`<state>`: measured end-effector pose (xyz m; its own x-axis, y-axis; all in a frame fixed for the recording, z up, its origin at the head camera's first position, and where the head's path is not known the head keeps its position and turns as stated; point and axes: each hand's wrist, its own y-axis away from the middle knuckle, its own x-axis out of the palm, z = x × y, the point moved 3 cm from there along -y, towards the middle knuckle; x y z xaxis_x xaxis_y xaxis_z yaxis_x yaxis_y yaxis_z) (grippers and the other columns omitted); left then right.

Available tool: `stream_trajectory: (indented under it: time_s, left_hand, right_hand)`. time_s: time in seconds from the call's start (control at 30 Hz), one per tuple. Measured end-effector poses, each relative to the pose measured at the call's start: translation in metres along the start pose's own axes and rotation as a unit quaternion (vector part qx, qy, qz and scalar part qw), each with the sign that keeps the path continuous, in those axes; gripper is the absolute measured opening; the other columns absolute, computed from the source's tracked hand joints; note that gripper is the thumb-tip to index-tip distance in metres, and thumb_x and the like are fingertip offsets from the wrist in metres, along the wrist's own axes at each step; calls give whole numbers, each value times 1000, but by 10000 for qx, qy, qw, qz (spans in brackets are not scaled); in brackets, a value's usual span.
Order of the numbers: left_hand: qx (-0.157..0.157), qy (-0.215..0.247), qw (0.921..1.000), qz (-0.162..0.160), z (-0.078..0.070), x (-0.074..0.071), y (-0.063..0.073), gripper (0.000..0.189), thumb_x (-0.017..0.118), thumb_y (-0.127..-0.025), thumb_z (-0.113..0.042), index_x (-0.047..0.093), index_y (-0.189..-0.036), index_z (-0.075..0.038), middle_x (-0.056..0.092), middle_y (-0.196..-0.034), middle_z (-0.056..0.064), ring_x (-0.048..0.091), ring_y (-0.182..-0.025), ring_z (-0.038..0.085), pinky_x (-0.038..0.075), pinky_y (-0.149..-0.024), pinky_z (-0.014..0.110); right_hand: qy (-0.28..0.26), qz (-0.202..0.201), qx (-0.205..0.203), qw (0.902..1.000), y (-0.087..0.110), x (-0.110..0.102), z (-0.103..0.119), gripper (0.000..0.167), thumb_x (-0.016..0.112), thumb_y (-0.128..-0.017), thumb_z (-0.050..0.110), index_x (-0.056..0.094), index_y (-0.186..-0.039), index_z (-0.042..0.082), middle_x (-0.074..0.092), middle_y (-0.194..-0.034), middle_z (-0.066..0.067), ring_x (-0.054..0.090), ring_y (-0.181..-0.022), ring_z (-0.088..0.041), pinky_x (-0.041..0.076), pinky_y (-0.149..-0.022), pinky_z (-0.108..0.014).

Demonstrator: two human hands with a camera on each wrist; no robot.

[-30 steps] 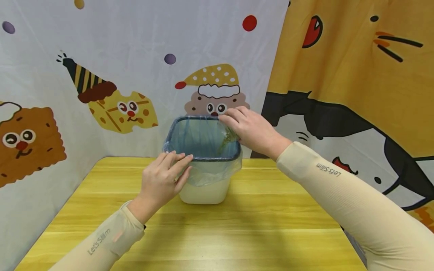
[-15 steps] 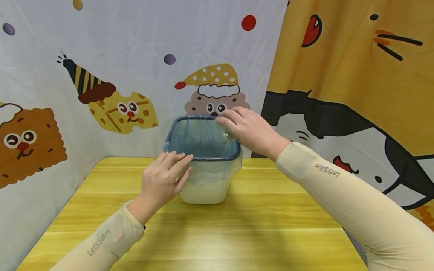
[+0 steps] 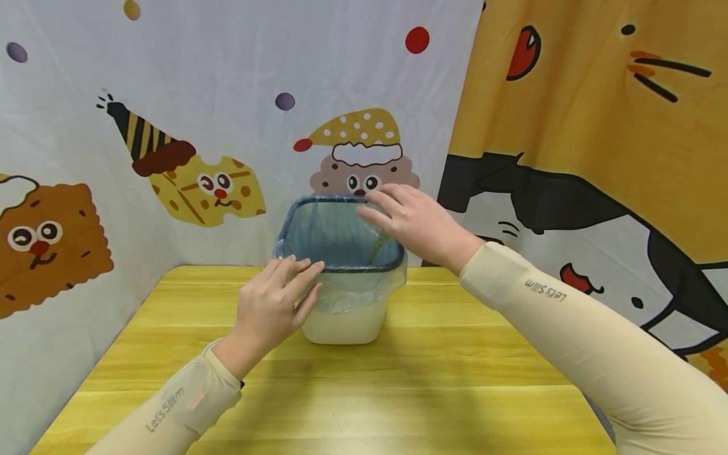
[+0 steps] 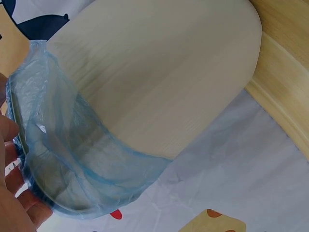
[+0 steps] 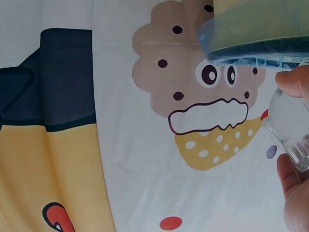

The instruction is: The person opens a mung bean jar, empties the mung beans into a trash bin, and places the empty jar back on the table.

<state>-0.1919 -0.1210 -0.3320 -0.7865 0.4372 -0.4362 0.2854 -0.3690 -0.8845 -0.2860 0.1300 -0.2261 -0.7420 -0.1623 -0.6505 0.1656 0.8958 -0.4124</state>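
A white trash bin [image 3: 344, 328] stands on the table, lined with a translucent bluish plastic bag [image 3: 352, 292] folded over its dark rim. My left hand [image 3: 273, 297] holds the bin's near left corner, fingertips at the rim and thumb lower on the outside. In the left wrist view its fingers [image 4: 15, 180] lie along the bag's edge. My right hand [image 3: 418, 221] is over the bin's right side and grips a clear glass cup [image 5: 292, 123], tilted over the opening. Greenish-brown leafy bits [image 3: 378, 245] show below this hand; the cup is mostly hidden in the head view.
A yellow wood-grain table [image 3: 364, 398] lies under the bin. Close behind it hangs a white cloth [image 3: 227, 76] printed with cartoon food, and a yellow cartoon curtain [image 3: 586, 120] hangs at the right.
The clump under my right hand showed fuller a second ago, then little of it; now a thin streak hangs lower. My right hand has turned slightly; the left stays put.
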Motion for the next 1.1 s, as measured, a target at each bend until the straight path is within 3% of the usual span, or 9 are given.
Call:
stream_trajectory:
  time_s: [0.3,0.43,0.53,0.73,1.1]
  left_hand:
    - [24,-21,10000,12,0,0,1,35,60,-108,-37,79,-125,-13,79,-109,12,74,-91,33,67,-76,47]
    - [35,-55,10000,12,0,-1,0,34,61,-107,-37,79,-125,-13,79,-110,12,75,-93,34,67,-77,48]
    - [45,-79,9999,49,-1,-1,-1,34,62,-107,-36,79,-125,-14,79,-110,12,76,-95,35,68,-77,48]
    - [58,-51,10000,58,-1,0,-1,34,62,-107,-36,79,-125,-13,79,-110,12,75,-93,34,67,-76,47]
    - [23,-45,10000,53,0,0,-1,34,63,-106,-35,79,-125,-13,79,-110,12,75,-93,34,67,-76,47]
  right_hand:
    - [478,18,-300,9984,-2,-1,5,55,78,-96,1,61,-147,12,63,-147,-15,61,-135,-33,53,-115,-42]
    - [975,143,-605,9933,-2,0,7,58,79,-95,3,60,-149,14,62,-148,-14,59,-137,-32,53,-115,-42]
    - [1604,204,-990,9819,0,0,9,59,80,-96,9,59,-150,18,62,-149,-11,59,-138,-30,51,-117,-41]
    - [2519,-91,-1562,9550,2,2,16,51,73,-103,17,59,-151,27,61,-152,-3,58,-140,-24,45,-122,-37]
    - [2601,-57,-1626,9518,-1,2,23,53,71,-103,14,57,-152,27,60,-154,-1,56,-141,-23,44,-122,-37]
